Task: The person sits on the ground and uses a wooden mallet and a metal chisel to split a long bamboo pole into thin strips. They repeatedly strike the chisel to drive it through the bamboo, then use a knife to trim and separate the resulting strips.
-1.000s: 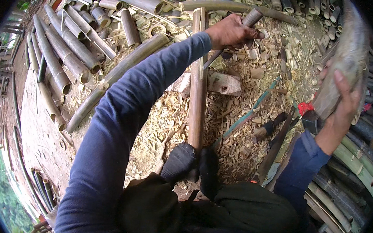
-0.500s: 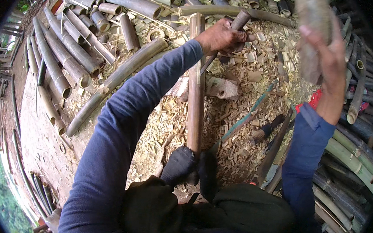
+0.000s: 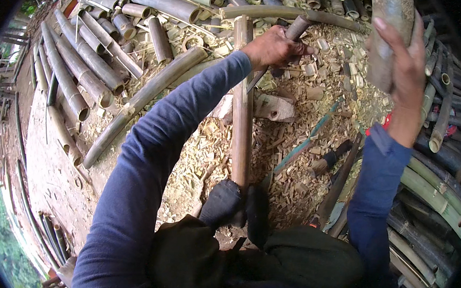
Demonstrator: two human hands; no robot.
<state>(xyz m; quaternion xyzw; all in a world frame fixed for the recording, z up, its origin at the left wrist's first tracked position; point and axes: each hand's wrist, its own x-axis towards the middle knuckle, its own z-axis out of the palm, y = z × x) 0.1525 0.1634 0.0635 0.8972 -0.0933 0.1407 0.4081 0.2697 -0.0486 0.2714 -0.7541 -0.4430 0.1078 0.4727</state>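
In my left hand [image 3: 277, 47] is a chisel [image 3: 298, 27], its thick round handle pointing up and right. The thin dark blade slants down to the edge of a brown bamboo length [image 3: 241, 127]. My right hand [image 3: 406, 68] is raised at the right, wrapped round a thick, greyish wooden mallet [image 3: 393, 9] held apart from the chisel. The bamboo lies lengthwise before me, across a pale wooden block [image 3: 275, 108] with a hole in it. Its near end is by my dark-covered feet [image 3: 221, 203].
Chips cover the ground [image 3: 300, 133]. Cut bamboo poles [image 3: 81, 69] lie at the far left and along the back. A stack of bamboo [image 3: 434, 193] stands close on the right. A teal strip [image 3: 308, 138] and a dark-handled tool [image 3: 332, 157] lie right of the bamboo.
The mallet was blurred by motion and now shows sharply, slightly higher in my right hand's raised position. My left hand, the chisel and the bamboo are nearly unchanged.
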